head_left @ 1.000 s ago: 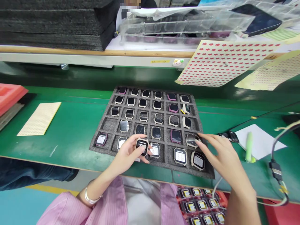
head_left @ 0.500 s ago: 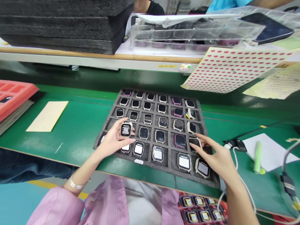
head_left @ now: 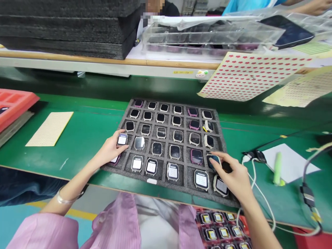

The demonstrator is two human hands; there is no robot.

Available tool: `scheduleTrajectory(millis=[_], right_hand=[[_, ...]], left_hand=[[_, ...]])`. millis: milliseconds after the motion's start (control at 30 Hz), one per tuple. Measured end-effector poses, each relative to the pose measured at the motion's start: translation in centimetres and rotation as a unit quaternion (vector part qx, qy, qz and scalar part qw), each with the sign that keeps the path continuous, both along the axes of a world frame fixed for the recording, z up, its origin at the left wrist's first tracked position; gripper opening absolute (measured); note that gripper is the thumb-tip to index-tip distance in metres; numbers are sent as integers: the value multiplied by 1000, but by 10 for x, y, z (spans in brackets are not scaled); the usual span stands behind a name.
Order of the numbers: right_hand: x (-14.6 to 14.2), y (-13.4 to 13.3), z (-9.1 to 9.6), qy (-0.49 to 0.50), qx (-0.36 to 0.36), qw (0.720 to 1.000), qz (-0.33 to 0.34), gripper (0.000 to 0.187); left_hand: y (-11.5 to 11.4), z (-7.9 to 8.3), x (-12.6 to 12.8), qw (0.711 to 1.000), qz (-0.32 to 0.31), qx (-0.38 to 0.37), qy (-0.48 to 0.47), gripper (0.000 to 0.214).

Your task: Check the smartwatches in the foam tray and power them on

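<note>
Left of centre, a strip of green workbench (head_left: 88, 138) gives the left hand (head_left: 110, 150) room; at lower right, a white cable (head_left: 256, 183) crowds the right hand (head_left: 230, 176).

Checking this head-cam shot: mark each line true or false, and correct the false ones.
The left hand holds a smartwatch over the grey foam tray. True.

The right hand holds the green marker. False: the marker lies on white paper, and the right hand's fingers are on another watch in the tray.

The sheet of red labels lies flat on the green mat. False: it hangs above the mat's back edge.

Black foam sheets are stacked behind the tray. True.
</note>
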State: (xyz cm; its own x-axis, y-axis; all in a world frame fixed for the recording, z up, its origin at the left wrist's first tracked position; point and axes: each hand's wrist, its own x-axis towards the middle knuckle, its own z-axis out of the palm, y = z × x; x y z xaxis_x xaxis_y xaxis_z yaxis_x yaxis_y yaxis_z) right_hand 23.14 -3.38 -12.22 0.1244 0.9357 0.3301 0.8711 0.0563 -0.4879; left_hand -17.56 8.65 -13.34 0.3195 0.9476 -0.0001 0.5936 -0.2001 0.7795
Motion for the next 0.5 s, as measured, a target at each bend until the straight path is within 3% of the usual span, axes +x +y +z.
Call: scheduleTrajectory(millis=[133,300,400,500], right_hand=[[-12,-26,2,19,-32,999,-18,33],[-12,-40,5,104,-88,989,-61,46],[-6,-31,13,205,-73,974,-69,32],[-7,-16,29,312,-45,949,-18,23]], left_hand=[[-25,-1,-16,999,-17,-33,32,58],[-36,8,-32,980,-65,83,168,62],[-34,23,-25,955,-113,133,240,68],[-31,35,-1,932,-107,199,284,47]])
